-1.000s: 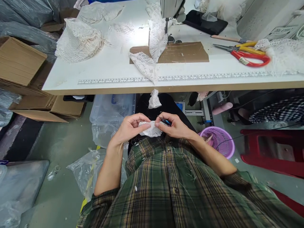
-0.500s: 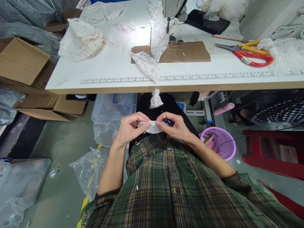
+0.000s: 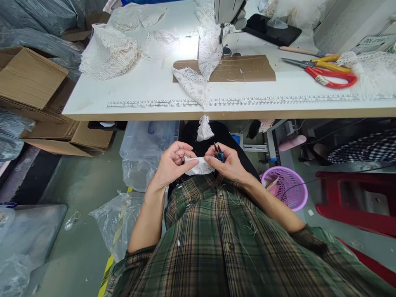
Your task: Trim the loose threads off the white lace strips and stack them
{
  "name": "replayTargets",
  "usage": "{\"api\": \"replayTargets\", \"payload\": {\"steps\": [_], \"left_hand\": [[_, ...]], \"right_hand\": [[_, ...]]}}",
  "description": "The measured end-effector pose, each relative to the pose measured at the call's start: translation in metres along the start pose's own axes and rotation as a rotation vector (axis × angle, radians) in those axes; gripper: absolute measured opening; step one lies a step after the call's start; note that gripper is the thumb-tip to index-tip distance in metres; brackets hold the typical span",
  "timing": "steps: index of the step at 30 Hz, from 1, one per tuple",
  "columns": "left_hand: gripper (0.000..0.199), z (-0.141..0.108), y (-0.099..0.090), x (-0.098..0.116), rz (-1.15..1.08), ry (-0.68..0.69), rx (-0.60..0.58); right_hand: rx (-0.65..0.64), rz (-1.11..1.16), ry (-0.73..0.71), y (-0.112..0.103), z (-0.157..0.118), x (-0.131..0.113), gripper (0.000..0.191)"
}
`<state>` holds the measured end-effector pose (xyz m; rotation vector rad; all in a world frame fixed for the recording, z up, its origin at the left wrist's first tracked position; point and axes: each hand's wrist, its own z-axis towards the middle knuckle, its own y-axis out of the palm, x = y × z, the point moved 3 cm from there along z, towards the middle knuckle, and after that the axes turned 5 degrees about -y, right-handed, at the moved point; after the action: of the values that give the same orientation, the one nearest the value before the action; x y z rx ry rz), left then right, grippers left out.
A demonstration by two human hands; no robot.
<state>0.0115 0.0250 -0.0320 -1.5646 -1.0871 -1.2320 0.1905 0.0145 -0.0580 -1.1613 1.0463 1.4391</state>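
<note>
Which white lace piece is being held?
The small lace piece over the lap, pinched by left hand and right hand; the other pieces lie on the table or hang at its edge.

White openwork lace cloth (image 3: pixel 200 166); matt brown cardboard (image 3: pixel 244 69)

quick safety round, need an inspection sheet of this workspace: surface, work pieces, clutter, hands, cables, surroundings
Surface: white table, ruler scale along the front edge
Work pieces: small lace piece between both hands; dark snips in the right hand
Clutter: lace pile, cardboard strip, red-handled scissors, black tray
Hands: left hand and right hand bare, pinching the lace piece
Cables: thin dark cord crossing the purple basket; its ends unclear
Surroundings: open cardboard boxes and plastic bag at left, red stool at right
</note>
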Motion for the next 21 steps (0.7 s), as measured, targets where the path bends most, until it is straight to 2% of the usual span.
{"api": "replayTargets", "payload": {"steps": [8, 15, 21], "left_hand": [[0.040, 0.003, -0.003, -0.011, -0.082, -0.058, 0.002], [0.049, 0.004, -0.004, -0.014, -0.086, -0.060, 0.073], [0.049, 0.003, -0.004, -0.016, -0.015, -0.004, 0.147]], "right_hand": [[-0.031, 0.001, -0.028, -0.001, 0.000, 0.008, 0.020], [-0.004, -0.068, -0.052, 0.001, -0.001, 0.012, 0.016], [0.023, -0.174, -0.088, 0.002, -0.005, 0.011, 0.013]]}}
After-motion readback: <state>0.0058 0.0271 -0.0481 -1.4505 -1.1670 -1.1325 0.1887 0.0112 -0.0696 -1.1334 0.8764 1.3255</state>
